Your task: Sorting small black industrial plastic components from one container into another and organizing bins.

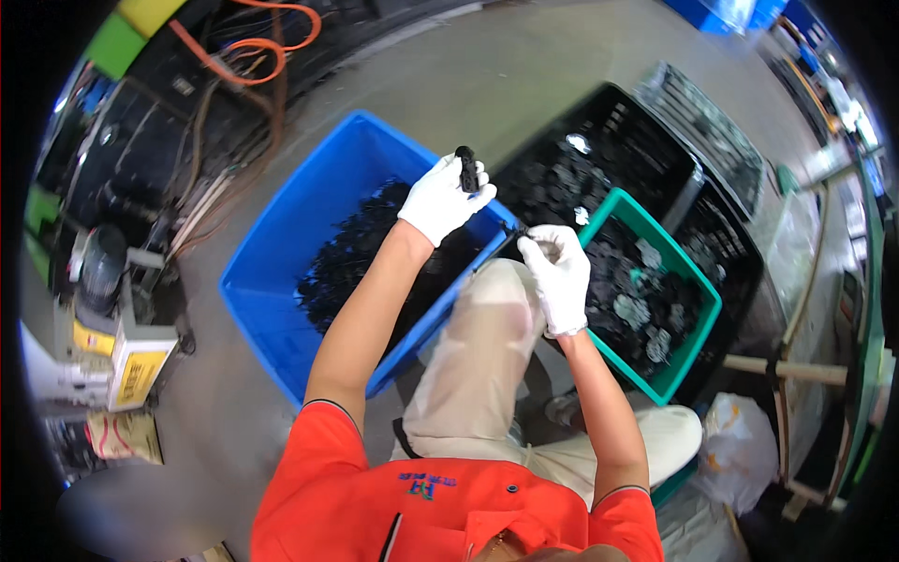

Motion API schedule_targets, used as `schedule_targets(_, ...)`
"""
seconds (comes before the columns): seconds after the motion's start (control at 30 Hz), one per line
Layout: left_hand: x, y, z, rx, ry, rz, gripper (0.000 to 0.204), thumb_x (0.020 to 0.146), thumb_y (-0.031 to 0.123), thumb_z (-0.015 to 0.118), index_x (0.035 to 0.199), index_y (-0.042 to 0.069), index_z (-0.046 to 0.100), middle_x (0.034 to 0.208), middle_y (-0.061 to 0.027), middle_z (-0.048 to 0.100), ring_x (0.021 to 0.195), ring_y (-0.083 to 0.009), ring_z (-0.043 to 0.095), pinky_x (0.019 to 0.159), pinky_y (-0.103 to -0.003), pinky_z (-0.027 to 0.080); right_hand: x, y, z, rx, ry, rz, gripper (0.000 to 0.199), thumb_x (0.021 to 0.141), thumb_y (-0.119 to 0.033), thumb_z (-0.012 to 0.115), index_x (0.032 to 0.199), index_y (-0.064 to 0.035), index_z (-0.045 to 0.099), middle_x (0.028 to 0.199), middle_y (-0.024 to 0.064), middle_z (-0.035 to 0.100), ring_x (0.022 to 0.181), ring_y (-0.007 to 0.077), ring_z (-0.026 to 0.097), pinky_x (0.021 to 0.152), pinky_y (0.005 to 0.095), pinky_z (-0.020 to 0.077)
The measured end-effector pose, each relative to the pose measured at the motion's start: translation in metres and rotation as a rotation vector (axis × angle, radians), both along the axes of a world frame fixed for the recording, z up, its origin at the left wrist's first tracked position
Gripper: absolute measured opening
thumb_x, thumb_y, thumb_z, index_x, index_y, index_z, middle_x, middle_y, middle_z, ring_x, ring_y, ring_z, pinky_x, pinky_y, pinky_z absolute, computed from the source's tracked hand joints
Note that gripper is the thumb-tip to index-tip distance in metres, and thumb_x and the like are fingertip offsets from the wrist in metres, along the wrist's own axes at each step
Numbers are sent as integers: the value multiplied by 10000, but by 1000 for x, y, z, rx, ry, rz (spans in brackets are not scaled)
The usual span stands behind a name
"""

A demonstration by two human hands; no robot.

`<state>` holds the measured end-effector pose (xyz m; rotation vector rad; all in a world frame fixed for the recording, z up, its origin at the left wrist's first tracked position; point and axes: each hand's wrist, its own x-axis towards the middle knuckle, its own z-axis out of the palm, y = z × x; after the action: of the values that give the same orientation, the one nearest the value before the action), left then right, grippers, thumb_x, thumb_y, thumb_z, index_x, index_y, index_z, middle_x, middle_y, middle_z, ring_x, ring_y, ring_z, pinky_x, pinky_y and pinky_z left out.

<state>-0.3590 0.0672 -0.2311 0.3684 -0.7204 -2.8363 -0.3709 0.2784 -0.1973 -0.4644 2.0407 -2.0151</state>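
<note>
Right hand (559,272): white-gloved, arm stretched forward over the knee, fingers closed on a thin dark tool whose tip reaches left.
Left hand (442,199): white-gloved, raised over the blue bin (272,281), gripping a small black part (466,169).
Blue bin: on the floor, holding black parts.
Green bin (698,281): right, holding grey parts.
Black crate (618,140): behind, on concrete floor (506,66).

From my remote seat I see a smooth grey concrete floor (524,84) under even light, with coiled orange cables (257,47) and dark machinery (140,150) at upper left, a white crumpled plastic bag (740,445) and pale wooden frame legs (796,370) at right.
</note>
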Motion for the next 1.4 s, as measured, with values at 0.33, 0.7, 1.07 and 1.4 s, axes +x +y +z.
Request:
schedule_targets(0.33,79,-30,64,125,156,-100,580,870,550,395,1176,59,429,765,-54,434,607,-145,369,521,-265,343,59,-99,-36,408,559,557,216,790,-118,527,986,-39,575,966,178,576,861,356,572,765,412,459)
schedule_targets(0.7,27,25,53,-55,19,-46,538,898,431,454,1238,16,417,763,-45,496,625,-140,433,552,-268,382,22,-40,5,-198,-357,300,258,936,-235,456,1016,-1,528,882,78,595,707,123,573,663,250,491)
schedule_targets(1.07,-142,108,7,-708,-237,-243,476,873,389,545,1140,1,475,988,-158,616,724,-165,596,673,-258,490,-108,194,-34,427,-4,-273,143,849,-129,529,936,-26,579,768,85,623,642,159,589,607,267,470)
schedule_targets(1.4,-163,188,-17,-840,-220,-359,256,889,172,474,1097,41,543,1012,-64,590,868,-162,566,699,-273,469,-157,167,-96,1365,591,-110,224,760,-251,614,896,-88,544,817,131,565,798,282,582,657,382,491)
